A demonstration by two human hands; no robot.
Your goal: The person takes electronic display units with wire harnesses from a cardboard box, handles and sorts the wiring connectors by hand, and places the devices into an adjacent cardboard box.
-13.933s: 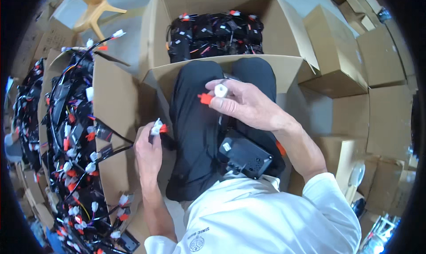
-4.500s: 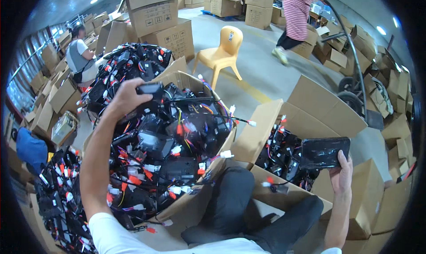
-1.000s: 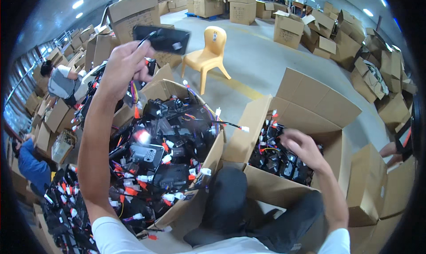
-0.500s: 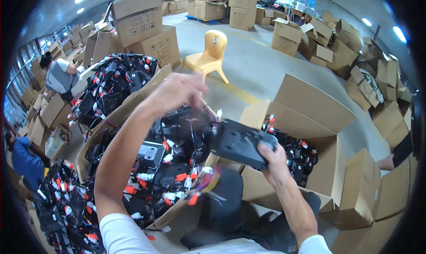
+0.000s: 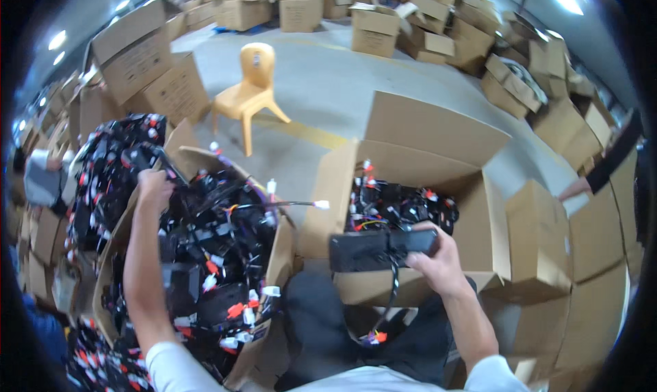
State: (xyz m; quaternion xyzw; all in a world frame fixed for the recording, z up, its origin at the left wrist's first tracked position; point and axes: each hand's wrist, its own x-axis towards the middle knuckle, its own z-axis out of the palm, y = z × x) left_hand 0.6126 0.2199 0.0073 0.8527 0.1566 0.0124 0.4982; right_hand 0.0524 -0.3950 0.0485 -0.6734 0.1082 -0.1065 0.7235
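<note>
My right hand (image 5: 441, 262) grips one end of a black box-shaped electronic device (image 5: 363, 253). Its black cable hangs down to a red-and-white plug (image 5: 374, 337) above my lap. The device is over the near edge of the right cardboard box (image 5: 417, 286). At the left, my left hand (image 5: 155, 188) is closed at the far side of a carton filled with similar black devices (image 5: 198, 282). Something dark shows at its fingertips, too blurred to name. Loose cables with white and red plugs stick out of that heap.
Black devices with wires (image 5: 404, 204) lie inside the right box. Another heap (image 5: 113, 180) stands at the far left. A yellow plastic chair (image 5: 250, 91) is beyond the cartons. Closed cartons (image 5: 537, 238) line the right, where another person's hand (image 5: 575, 188) reaches in.
My left hand has moved left and down toward the far side of the heap. The right hand's device has turned level and its cable now hangs down. The view has swung right.
</note>
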